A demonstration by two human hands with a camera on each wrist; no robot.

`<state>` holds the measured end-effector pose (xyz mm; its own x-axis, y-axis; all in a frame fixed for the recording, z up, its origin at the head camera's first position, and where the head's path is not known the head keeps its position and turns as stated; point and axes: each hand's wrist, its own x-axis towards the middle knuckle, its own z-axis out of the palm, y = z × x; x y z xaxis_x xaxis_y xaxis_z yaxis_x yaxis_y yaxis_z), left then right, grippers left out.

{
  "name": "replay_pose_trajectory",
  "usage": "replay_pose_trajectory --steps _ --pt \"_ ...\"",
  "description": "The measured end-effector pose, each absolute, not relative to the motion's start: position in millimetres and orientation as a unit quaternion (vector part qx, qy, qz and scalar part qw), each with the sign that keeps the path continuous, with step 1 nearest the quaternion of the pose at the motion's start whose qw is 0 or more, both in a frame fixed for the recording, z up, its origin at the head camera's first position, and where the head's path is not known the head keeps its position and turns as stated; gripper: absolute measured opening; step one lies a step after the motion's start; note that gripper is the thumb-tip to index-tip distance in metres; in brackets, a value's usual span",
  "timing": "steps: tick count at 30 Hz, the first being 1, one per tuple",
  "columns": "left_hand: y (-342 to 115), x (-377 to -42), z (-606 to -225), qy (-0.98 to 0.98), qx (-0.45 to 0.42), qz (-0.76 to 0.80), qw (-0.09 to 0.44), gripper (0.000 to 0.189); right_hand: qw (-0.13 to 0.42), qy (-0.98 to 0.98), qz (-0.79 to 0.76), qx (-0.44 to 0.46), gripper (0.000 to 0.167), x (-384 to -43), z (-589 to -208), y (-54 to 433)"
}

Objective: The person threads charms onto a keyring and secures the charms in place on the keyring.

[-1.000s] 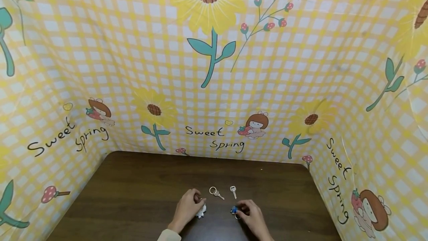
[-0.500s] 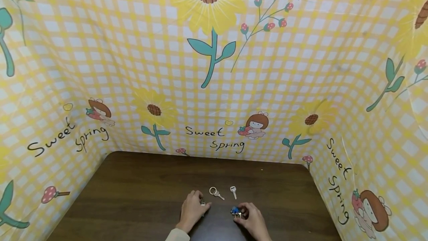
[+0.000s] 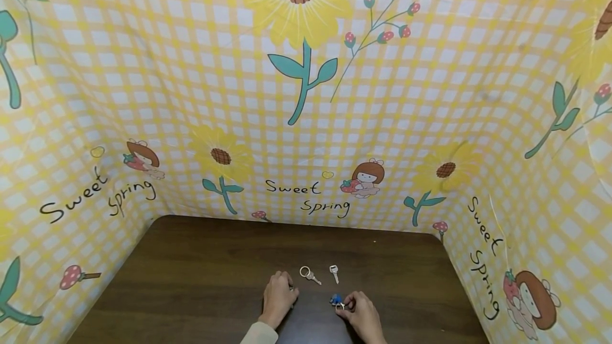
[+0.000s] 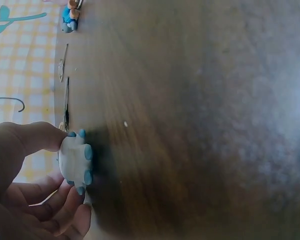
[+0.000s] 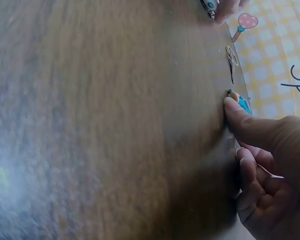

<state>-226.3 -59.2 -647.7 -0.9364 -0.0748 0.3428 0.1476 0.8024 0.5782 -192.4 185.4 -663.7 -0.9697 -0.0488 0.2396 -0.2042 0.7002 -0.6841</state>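
My left hand (image 3: 279, 295) grips a small white figurine (image 4: 74, 159) with blue feet between thumb and fingers, just above or at the table; from the head view the fingers hide most of it. To its right, my right hand (image 3: 364, 312) pinches the metal ring of a blue figurine keychain (image 3: 336, 299). In the right wrist view, the thumb covers part of that blue figurine (image 5: 243, 103). Behind the hands lie a key (image 3: 313, 278) with a key ring (image 3: 304, 272) at its head and a second, loose key (image 3: 334, 273).
The dark wooden table (image 3: 205, 259) is enclosed on the left, back and right by a yellow checked cloth (image 3: 306, 147) with printed flowers. A tiny pale speck (image 3: 374, 241) shows near the table's back right.
My left hand has shifted slightly right and turned, so the white figurine is now hidden in the head view. The right hand stays nearly in place with the blue keychain. Both keys lie still.
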Motion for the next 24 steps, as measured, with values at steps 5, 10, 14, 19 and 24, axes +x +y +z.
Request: replay_pose_trajectory --steps 5,10,14,19,24 --pt "-56.2 -227.9 -650.9 -0.930 -0.024 -0.321 0.176 0.027 0.098 -0.916 0.382 0.067 0.038 -192.1 -663.5 185.1" --pt "-54.3 -228.5 -650.4 -0.929 -0.030 -0.322 0.181 0.027 0.089 -0.914 0.390 0.070 0.038 -192.5 -662.7 184.7" --pt "-54.2 -228.7 -648.9 -0.928 -0.035 -0.325 0.178 0.029 0.079 -0.909 0.404 0.067 0.036 -192.9 -663.1 186.0" --pt "-55.2 -230.2 -647.0 -0.920 -0.038 -0.350 0.173 0.029 0.075 -0.904 0.415 0.065 0.030 -193.4 -663.9 187.9" --pt "-56.2 -230.6 -643.2 -0.915 -0.036 -0.365 0.166 0.025 0.075 -0.901 0.421 0.073 0.028 -192.9 -662.3 189.2"
